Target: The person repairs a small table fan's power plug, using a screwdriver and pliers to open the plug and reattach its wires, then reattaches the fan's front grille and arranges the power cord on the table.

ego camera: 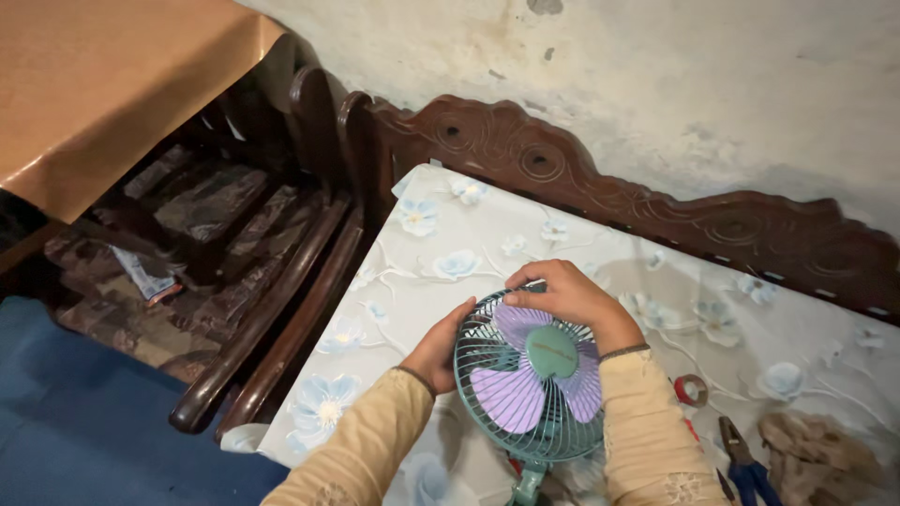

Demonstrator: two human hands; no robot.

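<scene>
Small teal desk fan (530, 394) with lilac blades, standing upright on its stem at the near edge of the surface (469, 244), which is covered in a pale cloth printed with blue flowers. A person in tan sleeves is steadying the fan from both sides, seemingly so that the wire guard keeps from turning or tipping. The left hand (439, 349) is cupping the guard's left rim, its fingers curled around behind the cage and mostly hidden, so how tightly they are closing cannot be told. The right hand (567, 295) is lying over the top rim, fingers bent and close together, the tips pressing down on the wires at the upper left of the cage. To the right of the fan, blue-handled pliers (745, 464), a small roll of red tape (692, 390) and a crumpled brown rag (816, 454) are lying within reach. Beyond the surface, a carved dark wooden frame (600, 173) is running along a stained plaster wall (656, 75); at left, a wooden armchair (234, 244) is sitting under an orange-covered table (103, 84).
</scene>
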